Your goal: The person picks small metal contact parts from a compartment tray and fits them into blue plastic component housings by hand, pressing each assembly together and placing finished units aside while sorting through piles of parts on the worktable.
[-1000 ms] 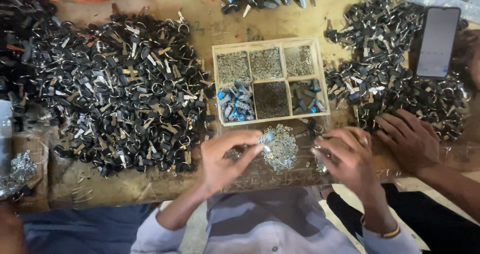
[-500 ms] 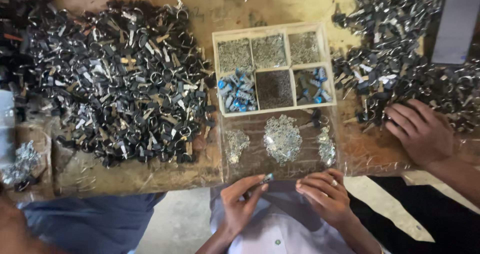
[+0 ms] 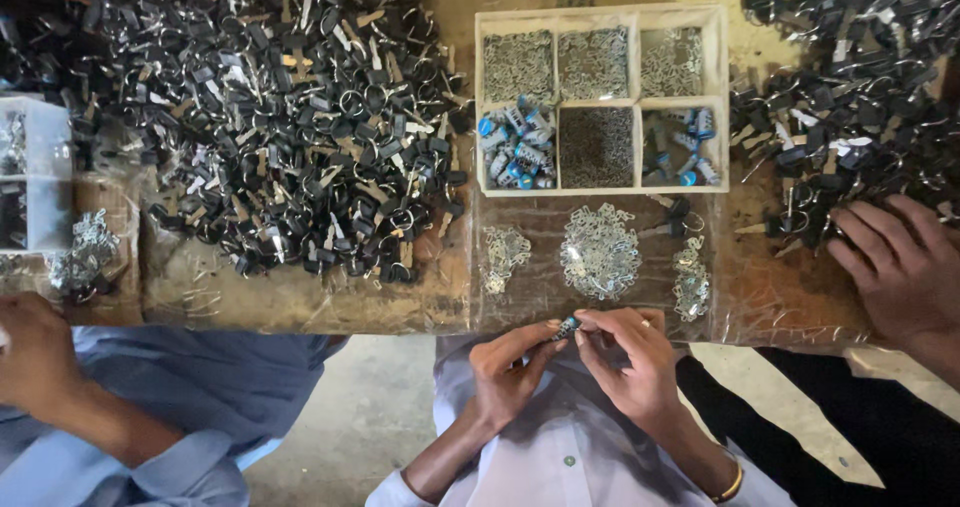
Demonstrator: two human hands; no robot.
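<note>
My left hand (image 3: 510,367) and my right hand (image 3: 630,357) meet just below the table's near edge, over my lap. Together their fingertips pinch a small blue and silver part (image 3: 567,327). Right above them, on clear plastic sheet, lie three little heaps of silver metal links (image 3: 600,252). Beyond those stands a wooden tray (image 3: 600,15) with six compartments: silver chains in the far row, blue parts (image 3: 515,147) at near left and near right, dark small pieces in the near middle.
A big heap of black keyring parts with silver rings (image 3: 290,117) covers the table's left. Another heap (image 3: 850,97) lies at right, where another person's hand (image 3: 900,267) rests. A third person's hand and blue sleeve (image 3: 60,367) are at lower left.
My hands drew back from the silver heaps on the table toward my lap and came together on the small blue part. The view shifted downward.
</note>
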